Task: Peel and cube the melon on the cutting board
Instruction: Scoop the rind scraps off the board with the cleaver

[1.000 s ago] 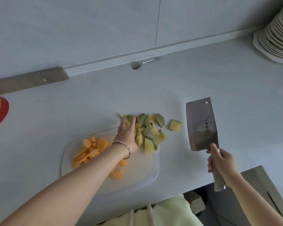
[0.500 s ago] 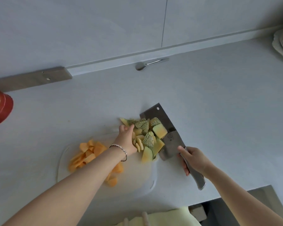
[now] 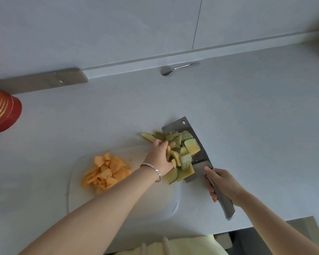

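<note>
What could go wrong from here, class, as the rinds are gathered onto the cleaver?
1. The left hand cups the rinds right against the cleaver; a slip of the right hand could nick the fingers.
2. The rinds are heaped loosely on it, past the corner of the board; some may tumble onto the counter when lifted.

Counter (image 3: 247, 116): cutting board (image 3: 155, 205), spoon (image 3: 167, 70), red cup (image 3: 2, 111)
</note>
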